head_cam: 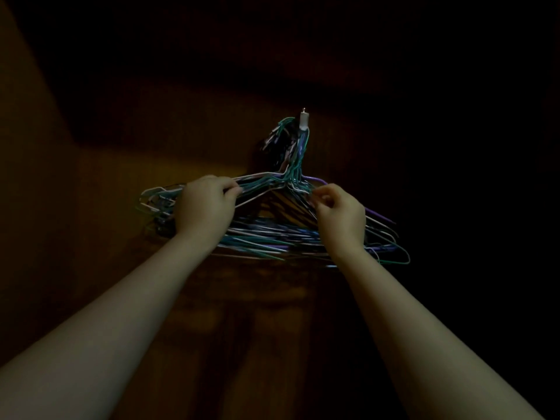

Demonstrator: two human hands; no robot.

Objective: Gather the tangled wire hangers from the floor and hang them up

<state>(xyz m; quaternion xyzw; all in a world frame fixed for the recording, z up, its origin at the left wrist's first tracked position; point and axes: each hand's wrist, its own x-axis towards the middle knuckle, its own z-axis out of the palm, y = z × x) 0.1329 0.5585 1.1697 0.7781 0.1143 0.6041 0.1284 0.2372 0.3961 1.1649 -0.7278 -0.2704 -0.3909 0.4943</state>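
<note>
A thick bunch of wire hangers (272, 234) in teal, white and purple hangs in front of me, its hooks gathered over a small white wall hook (303, 119). My left hand (206, 204) grips the left shoulder wires of the bunch, fingers curled over them. My right hand (341, 213) pinches wires on the right shoulder near the necks. Both arms reach up and forward. The scene is very dim.
A brown wooden surface (151, 159), a wall or door, stands behind the hangers. A darker overhang crosses the top. The right side is black and shows nothing.
</note>
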